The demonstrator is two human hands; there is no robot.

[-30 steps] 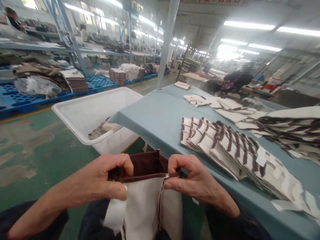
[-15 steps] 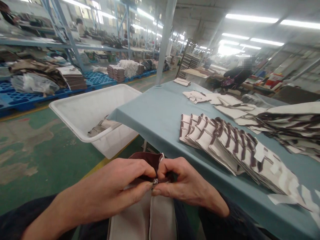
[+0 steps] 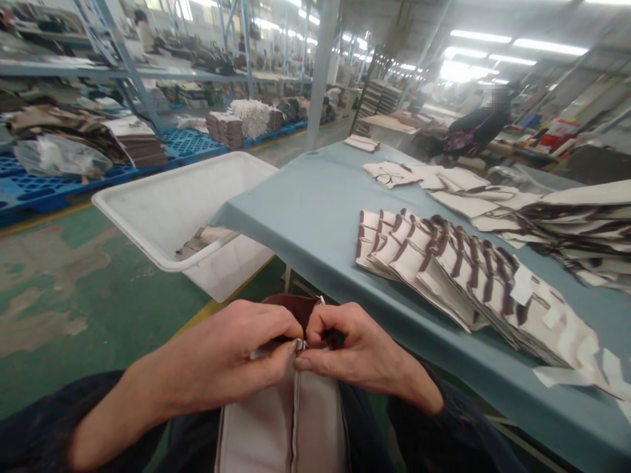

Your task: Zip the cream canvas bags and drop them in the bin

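Over my lap hangs a pale sewn piece (image 3: 318, 424) with a raised seam down its middle and dark brown material (image 3: 290, 303) at its far end. At the top of that seam, my left hand (image 3: 231, 348) pinches the edge between thumb and forefinger. My right hand (image 3: 357, 345) grips the same spot from the other side, with its thumb almost touching the left fingertips. A small shiny bit (image 3: 300, 344) shows between the fingertips; its kind is too small to tell. The curled fingers hide part of the seam.
A blue-covered table (image 3: 276, 203) stands to the right. On it lie a fanned row of pale, brown-edged pieces (image 3: 419, 253), eyeglasses (image 3: 388, 178) and heaped flat pieces (image 3: 582, 223). A white bin (image 3: 142, 223) stands at left. Behind the table is another person (image 3: 478, 125).
My hands still pinch the seam and have shifted slightly, with the small shiny bit now nearer the left fingertips. The view has tilted down a little.
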